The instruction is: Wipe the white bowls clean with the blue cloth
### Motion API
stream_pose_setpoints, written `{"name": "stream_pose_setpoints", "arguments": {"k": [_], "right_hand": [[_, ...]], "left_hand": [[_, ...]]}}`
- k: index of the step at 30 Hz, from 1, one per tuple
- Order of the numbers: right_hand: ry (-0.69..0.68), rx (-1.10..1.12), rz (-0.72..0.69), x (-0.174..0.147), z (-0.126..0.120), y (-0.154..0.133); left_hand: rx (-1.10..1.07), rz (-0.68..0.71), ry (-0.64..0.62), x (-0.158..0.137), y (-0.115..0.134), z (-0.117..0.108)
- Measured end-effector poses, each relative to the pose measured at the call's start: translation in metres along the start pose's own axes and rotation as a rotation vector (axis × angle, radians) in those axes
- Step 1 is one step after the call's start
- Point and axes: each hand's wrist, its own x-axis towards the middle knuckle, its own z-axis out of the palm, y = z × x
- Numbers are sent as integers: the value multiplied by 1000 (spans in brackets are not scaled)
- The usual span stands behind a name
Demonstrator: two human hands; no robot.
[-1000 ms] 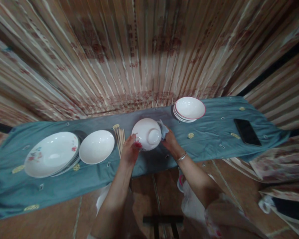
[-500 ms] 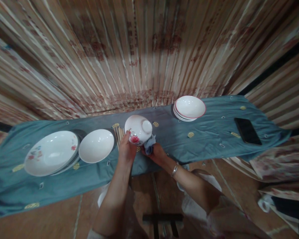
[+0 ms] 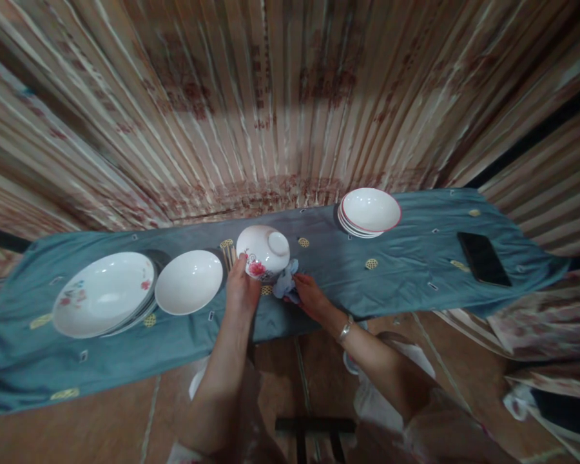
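Observation:
A white bowl with red flowers (image 3: pixel 263 252) is tilted on its side over the middle of the table, its foot turned up and to the right. My left hand (image 3: pixel 242 287) grips its rim from the near left side. In my right hand (image 3: pixel 310 296) a bluish-grey cloth (image 3: pixel 286 282) is bunched between the fingers, close by the bowl's lower right edge. Partly hidden behind the bowl and left hand lie several chopsticks (image 3: pixel 229 255). Just left of them stands a plain white bowl (image 3: pixel 189 282).
Flowered plates (image 3: pixel 104 293) are stacked at the left of the teal tablecloth (image 3: pixel 328 277). A stack of red-rimmed bowls (image 3: pixel 371 211) stands at the back right, and a black phone (image 3: pixel 483 259) lies at the right end. Pleated curtains (image 3: pixel 280 96) hang behind the table.
The flowered bowl has shifted slightly left in my left hand. My right hand has moved a little to the right, and the cloth now hangs looser and more spread out.

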Motion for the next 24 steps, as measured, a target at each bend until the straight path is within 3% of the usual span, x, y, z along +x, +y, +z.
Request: {"name": "stream_pose_setpoints", "arguments": {"k": [5, 10, 19, 22, 24], "right_hand": [[-14, 40, 41, 3, -5, -6], [16, 43, -15, 12, -17, -10], [219, -348, -493, 20, -35, -45], [289, -578, -644, 14, -35, -50], [264, -782, -741, 10, -35, -50]], "left_hand": [[-25, -20, 21, 0, 2, 1], [-26, -21, 10, 0, 3, -2], [48, -77, -3, -8, -5, -2], [37, -122, 5, -12, -11, 1], [30, -130, 7, -14, -14, 2]]}}
